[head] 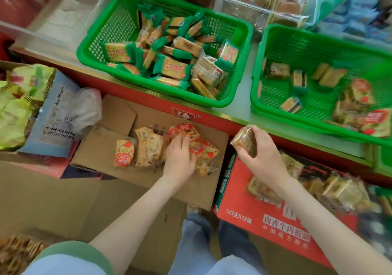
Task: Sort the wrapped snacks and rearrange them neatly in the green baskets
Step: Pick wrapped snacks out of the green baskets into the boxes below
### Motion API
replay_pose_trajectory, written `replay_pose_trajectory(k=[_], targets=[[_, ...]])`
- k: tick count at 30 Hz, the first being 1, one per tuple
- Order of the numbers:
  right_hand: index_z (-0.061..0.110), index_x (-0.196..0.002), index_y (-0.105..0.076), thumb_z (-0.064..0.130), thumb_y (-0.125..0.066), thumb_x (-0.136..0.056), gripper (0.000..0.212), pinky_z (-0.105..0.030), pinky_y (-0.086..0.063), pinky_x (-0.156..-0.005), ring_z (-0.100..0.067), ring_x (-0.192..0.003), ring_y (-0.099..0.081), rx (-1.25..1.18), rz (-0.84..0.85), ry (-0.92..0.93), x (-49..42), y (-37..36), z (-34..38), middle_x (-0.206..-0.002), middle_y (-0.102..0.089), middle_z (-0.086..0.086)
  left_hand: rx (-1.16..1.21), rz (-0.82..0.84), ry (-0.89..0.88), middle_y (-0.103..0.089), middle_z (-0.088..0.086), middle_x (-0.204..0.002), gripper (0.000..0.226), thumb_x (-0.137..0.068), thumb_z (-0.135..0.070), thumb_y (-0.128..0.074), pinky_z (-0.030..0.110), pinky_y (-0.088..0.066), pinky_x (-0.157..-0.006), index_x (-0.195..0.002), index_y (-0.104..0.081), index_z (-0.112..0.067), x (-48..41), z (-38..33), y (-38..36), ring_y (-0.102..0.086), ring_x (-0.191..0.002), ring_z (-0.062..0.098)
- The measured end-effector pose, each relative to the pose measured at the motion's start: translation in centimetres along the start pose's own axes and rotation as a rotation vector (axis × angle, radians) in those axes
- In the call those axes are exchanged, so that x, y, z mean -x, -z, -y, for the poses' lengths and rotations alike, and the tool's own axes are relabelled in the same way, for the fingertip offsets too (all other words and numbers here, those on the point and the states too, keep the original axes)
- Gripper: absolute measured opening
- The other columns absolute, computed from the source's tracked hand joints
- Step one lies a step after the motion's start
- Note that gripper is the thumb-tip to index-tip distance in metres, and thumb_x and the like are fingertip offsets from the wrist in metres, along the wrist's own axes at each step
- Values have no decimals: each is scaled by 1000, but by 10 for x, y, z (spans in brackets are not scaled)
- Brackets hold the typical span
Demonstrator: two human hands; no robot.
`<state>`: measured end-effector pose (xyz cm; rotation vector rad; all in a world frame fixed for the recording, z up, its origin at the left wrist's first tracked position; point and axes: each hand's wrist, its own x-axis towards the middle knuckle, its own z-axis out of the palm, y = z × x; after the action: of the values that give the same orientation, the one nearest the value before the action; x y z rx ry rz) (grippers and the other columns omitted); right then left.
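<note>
1. Shop clutter fills the floor under a red-edged counter (pixel 214 118); far left, a carton of yellow-green packets (pixel 19 105) sits untouched.
2. On the flattened cardboard box (pixel 110 147) lies a loose pile of red-labelled snack packs (pixel 148 147), their long axes mostly running toward the counter.
3. Her left hand (pixel 180 158) presses down on that pile, fingers curled round a pack or two; gathering is the step in hand.
4. Above, the left green basket (pixel 99 47) holds green-wrapped biscuits pointing every way.
5. Her right hand (pixel 261 153) pinches a small clear-wrapped snack (pixel 245 141), tilted up-left, over the red carton (pixel 244 200).
6. The right green basket (pixel 257 96) already holds red-labelled packs, so the next move likely calls for lifting the gathered ones there and laying them parallel.
</note>
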<state>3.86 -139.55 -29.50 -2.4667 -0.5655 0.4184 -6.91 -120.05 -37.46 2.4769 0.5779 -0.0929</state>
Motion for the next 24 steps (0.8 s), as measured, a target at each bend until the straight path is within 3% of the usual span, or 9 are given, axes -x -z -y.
replay_pose_trajectory(k=[5,8,13,16,20,24], targets=[[15,-139,-39,41,-63,-88,62,-28,-37,-98,-15,-116,-45,33,-109,-213,36,47,-56,-123,-48,1,75,-73,-433,-43,20,-142,53,-88,-11,-63,38,-27,-111,-137,-46,-1,-4,-70,-12,-39,-132,33],[18,-137,-41,38,-65,-88,58,-26,-34,-96,-17,-119,-44,18,-164,-333,62,65,-90,-124,-49,1,86,-61,-670,-45,20,-140,46,-93,-21,-53,40,-31,-109,-134,-50,-2,-5,-103,-27,-40,-129,32],[19,-136,-42,44,-63,-85,60,-38,-37,-103,-21,-122,-43,42,-164,-456,98,73,-130,-128,-50,-2,-51,103,-945,-46,15,-141,51,-94,-38,-46,48,-30,-110,-139,-45,-13,-3,-130,-60,-39,-129,31],[18,-141,-37,45,-64,-86,67,-40,-36,-107,-22,-124,-42,75,-137,-398,110,66,-133,-130,-49,-2,-242,193,-1010,-49,14,-140,58,-91,-41,-52,51,-29,-109,-144,-37,-21,0,-137,-75,-43,-130,30],[15,-145,-34,42,-66,-86,72,-36,-29,-110,-20,-127,-39,67,-139,-285,124,58,-131,-134,-48,-2,-304,199,-967,-60,16,-120,51,-84,-24,-69,54,-39,-100,-132,-54,-19,0,-144,-87,-58,-110,35],[11,-142,-39,39,-71,-82,73,-35,-33,-105,-21,-119,-48,160,-101,-86,142,41,-140,-128,-54,-4,-339,181,-906,-60,19,-107,52,-76,-20,-77,52,-47,-86,-125,-61,-13,-3,-151,-85,-60,-94,38]])
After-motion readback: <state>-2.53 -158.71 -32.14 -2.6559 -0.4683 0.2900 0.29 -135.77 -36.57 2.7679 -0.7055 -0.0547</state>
